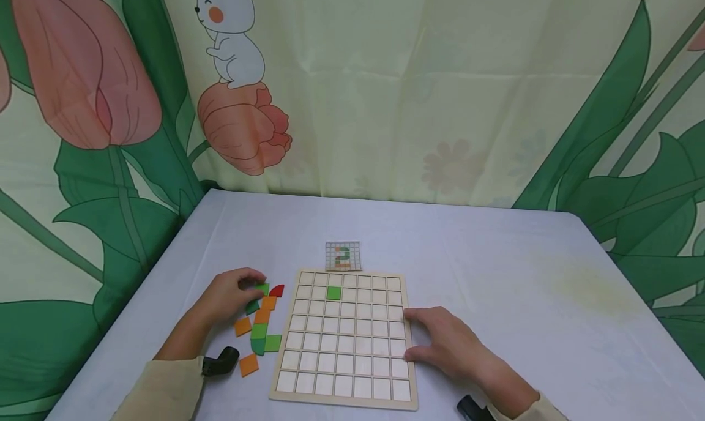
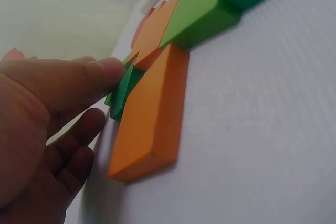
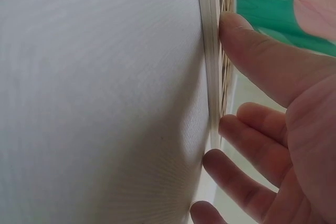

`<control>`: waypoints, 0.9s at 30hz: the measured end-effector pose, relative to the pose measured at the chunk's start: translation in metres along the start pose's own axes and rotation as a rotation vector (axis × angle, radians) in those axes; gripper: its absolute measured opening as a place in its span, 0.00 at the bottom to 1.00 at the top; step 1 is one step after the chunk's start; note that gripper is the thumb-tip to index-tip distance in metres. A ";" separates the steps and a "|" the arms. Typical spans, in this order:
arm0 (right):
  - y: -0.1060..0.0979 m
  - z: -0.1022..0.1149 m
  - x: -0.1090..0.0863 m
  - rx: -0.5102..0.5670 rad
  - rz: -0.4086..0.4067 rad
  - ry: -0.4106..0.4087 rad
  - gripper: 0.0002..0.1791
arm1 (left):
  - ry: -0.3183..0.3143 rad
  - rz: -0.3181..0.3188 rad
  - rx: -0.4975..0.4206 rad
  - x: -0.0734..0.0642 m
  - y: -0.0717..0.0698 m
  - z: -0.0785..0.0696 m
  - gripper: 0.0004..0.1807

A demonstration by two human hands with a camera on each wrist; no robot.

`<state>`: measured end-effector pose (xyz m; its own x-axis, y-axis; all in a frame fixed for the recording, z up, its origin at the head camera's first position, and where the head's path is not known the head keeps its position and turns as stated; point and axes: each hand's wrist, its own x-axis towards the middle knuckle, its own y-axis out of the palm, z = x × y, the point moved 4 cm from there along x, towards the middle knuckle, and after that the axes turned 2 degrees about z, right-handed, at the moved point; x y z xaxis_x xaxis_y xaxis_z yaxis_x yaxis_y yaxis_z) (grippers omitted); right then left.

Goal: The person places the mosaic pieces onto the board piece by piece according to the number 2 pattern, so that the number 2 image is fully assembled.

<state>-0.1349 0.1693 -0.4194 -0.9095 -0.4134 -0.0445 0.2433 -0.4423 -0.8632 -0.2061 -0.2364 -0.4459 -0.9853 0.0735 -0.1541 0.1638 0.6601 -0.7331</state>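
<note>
My left hand [image 1: 234,295] is at the far end of a loose group of coloured blocks, thumb and forefinger at either side of a light green square block [image 1: 263,289]. Just below the thumb lies a dark green block [image 2: 125,92], with an orange square block [image 2: 149,116] nearer the wrist. My right hand [image 1: 448,341] rests at the right edge of a wooden grid board [image 1: 343,401], its thumb and fingertips touching the rim. One green square block [image 1: 333,293] sits in a cell of the board's second row from the top.
A small card [image 1: 343,256] printed with a coloured grid pattern lies at the board's far edge. Beside the left hand are a red curved block [image 1: 277,290] and several orange and green blocks. White cloth covers the table [image 1: 496,256]; a printed curtain [image 1: 385,103] hangs behind it.
</note>
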 end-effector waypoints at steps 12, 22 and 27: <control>0.000 0.000 0.000 -0.012 -0.007 -0.009 0.35 | -0.009 -0.008 0.002 0.000 0.001 0.000 0.17; 0.000 0.000 0.001 -0.016 0.000 -0.004 0.36 | -0.023 -0.010 0.003 0.003 0.002 0.000 0.17; 0.000 0.000 0.001 -0.015 0.004 -0.002 0.36 | -0.032 -0.008 0.010 0.004 0.003 0.001 0.18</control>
<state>-0.1355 0.1691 -0.4199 -0.9078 -0.4168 -0.0467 0.2417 -0.4290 -0.8704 -0.2096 -0.2351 -0.4491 -0.9846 0.0441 -0.1689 0.1564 0.6532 -0.7409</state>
